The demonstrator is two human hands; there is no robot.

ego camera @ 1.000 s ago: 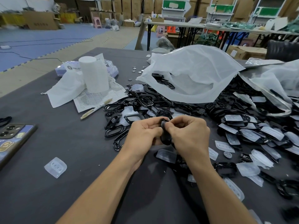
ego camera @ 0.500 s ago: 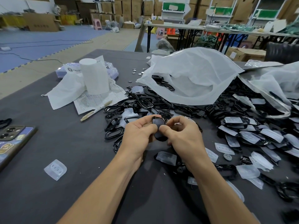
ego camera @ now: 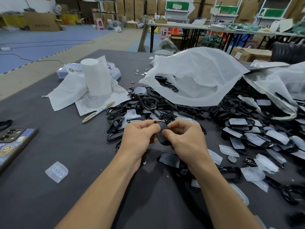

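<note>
Both hands hold one small black oval plastic part [ego camera: 162, 132] just above the dark grey table [ego camera: 66, 146], near its middle. My left hand [ego camera: 140, 136] pinches its left side with thumb and fingers. My right hand [ego camera: 183, 138] pinches its right side, thumb on the front face. Most of the part's lower end is hidden between the palms. Behind the hands lies a heap of black plastic frames [ego camera: 148, 104].
A white mesh bag [ego camera: 194, 76] lies over the heap. Black parts with translucent pads [ego camera: 257, 138] spread to the right. A loose translucent pad [ego camera: 57, 171] and a phone [ego camera: 13, 142] lie left. A paper roll [ego camera: 96, 76], papers and a pen [ego camera: 99, 111] sit behind.
The black part was turned between my fingers and its broad face now shows more toward me. Both hands stayed together in about the same place above the table.
</note>
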